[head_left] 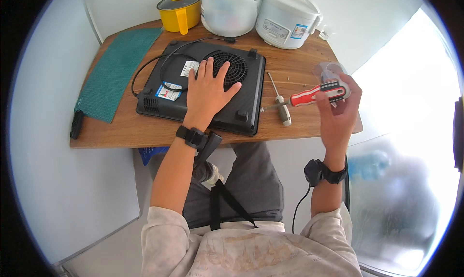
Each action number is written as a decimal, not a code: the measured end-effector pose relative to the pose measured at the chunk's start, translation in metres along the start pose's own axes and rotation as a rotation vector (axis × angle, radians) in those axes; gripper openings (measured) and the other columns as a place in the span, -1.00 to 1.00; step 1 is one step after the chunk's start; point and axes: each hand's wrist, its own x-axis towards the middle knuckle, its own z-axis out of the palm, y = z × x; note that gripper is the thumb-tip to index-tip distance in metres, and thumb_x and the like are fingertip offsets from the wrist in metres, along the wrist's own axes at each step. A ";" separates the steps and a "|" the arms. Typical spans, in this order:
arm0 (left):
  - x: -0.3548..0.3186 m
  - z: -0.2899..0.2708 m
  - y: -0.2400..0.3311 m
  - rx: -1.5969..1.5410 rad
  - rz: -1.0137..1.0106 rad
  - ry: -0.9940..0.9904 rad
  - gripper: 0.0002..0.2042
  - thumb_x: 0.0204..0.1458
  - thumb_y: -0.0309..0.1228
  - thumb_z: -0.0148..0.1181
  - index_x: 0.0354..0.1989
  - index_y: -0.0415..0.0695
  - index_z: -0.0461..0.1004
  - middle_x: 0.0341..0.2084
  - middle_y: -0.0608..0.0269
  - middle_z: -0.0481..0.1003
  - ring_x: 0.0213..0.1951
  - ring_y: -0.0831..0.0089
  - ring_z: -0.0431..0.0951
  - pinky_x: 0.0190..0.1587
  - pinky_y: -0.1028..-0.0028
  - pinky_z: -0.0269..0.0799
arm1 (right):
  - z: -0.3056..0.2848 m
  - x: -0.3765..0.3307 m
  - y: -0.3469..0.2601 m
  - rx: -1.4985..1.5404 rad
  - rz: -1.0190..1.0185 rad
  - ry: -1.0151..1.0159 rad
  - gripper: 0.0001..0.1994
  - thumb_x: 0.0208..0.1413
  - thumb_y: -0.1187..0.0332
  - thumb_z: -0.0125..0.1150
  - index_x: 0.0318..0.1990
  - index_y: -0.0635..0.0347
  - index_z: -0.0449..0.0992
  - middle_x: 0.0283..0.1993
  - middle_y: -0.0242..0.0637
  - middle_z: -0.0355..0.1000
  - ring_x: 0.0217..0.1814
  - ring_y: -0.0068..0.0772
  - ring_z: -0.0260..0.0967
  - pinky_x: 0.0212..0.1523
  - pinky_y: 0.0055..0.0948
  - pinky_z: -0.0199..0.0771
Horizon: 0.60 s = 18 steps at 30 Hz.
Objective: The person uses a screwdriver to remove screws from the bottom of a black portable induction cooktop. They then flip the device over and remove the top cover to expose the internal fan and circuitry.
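Observation:
A black appliance, seemingly an induction cooker (222, 113), lies upside down on the wooden table, its round fan grille and labels facing up. My left hand (208, 96) rests flat on its underside, fingers spread partly over the grille (237, 67). Closed around a red, white and black screwdriver (303, 98), my right hand (337, 115) is off to the right of the appliance. The shaft points left, its tip just beside the appliance's right edge, perhaps with a small screw on it. Below that shaft lies a second screwdriver (285, 115) with a grey and white handle.
The black power cord (134, 79) loops over the appliance. A green cutting mat (118, 64) covers the table's left side, with a black object (76, 125) at its corner. Behind stand a yellow pot (174, 20) and white cookers (285, 21). A clear plastic container (320, 69) sits behind my right hand.

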 end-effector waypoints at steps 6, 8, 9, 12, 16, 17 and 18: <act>0.000 -0.002 0.001 -0.005 0.002 -0.007 -0.31 0.25 0.27 0.03 0.45 0.17 0.32 0.46 -0.08 0.23 0.50 0.00 0.17 0.47 -0.11 0.07 | -0.051 0.013 0.092 -0.148 0.182 0.316 -0.47 0.22 0.21 0.47 0.14 0.30 0.31 -0.06 -0.16 0.45 -0.05 -0.42 0.49 -0.06 -0.40 0.57; 0.000 -0.001 0.002 -0.007 0.009 -0.008 -0.31 0.25 0.27 0.03 0.45 0.17 0.32 0.46 -0.08 0.23 0.49 0.00 0.17 0.47 -0.11 0.07 | -0.066 0.011 0.120 -0.181 0.214 0.380 -0.47 0.22 0.20 0.46 0.13 0.32 0.31 -0.08 -0.12 0.46 -0.05 -0.40 0.50 -0.07 -0.36 0.56; 0.002 0.000 0.004 -0.011 0.010 -0.006 -0.31 0.25 0.27 0.03 0.45 0.17 0.32 0.46 -0.08 0.22 0.50 -0.01 0.17 0.47 -0.11 0.06 | -0.074 0.010 0.135 -0.237 0.226 0.390 -0.46 0.22 0.19 0.46 0.12 0.33 0.31 -0.08 -0.10 0.47 -0.05 -0.39 0.50 -0.07 -0.34 0.57; -0.001 -0.002 0.000 0.000 -0.005 -0.013 -0.31 0.24 0.28 0.04 0.45 0.17 0.32 0.46 -0.09 0.23 0.49 -0.01 0.17 0.47 -0.12 0.06 | -0.065 0.003 0.132 -0.220 0.316 0.353 -0.46 0.22 0.16 0.45 0.10 0.33 0.29 -0.07 -0.02 0.50 -0.12 -0.30 0.57 -0.08 -0.30 0.60; 0.000 -0.002 0.003 -0.014 0.007 -0.014 -0.31 0.24 0.28 0.04 0.45 0.17 0.33 0.46 -0.10 0.23 0.49 -0.01 0.17 0.47 -0.13 0.07 | -0.071 -0.003 0.148 -0.318 0.329 0.379 -0.49 0.23 0.21 0.44 0.10 0.29 0.27 -0.09 0.00 0.51 -0.17 -0.27 0.60 -0.09 -0.30 0.60; 0.000 -0.002 0.001 -0.009 0.008 -0.008 -0.31 0.24 0.28 0.04 0.45 0.17 0.33 0.46 -0.10 0.24 0.49 -0.01 0.17 0.47 -0.13 0.07 | -0.069 -0.006 0.145 -0.288 0.342 0.384 -0.49 0.23 0.21 0.45 0.10 0.28 0.27 -0.10 0.00 0.51 -0.16 -0.28 0.60 -0.10 -0.30 0.60; 0.001 -0.002 0.000 -0.005 0.009 -0.002 -0.31 0.24 0.27 0.04 0.45 0.17 0.33 0.45 -0.10 0.24 0.49 -0.01 0.17 0.47 -0.13 0.07 | -0.068 -0.006 0.141 -0.259 0.355 0.389 -0.49 0.23 0.21 0.45 0.10 0.27 0.27 -0.11 0.00 0.51 -0.15 -0.28 0.60 -0.11 -0.30 0.60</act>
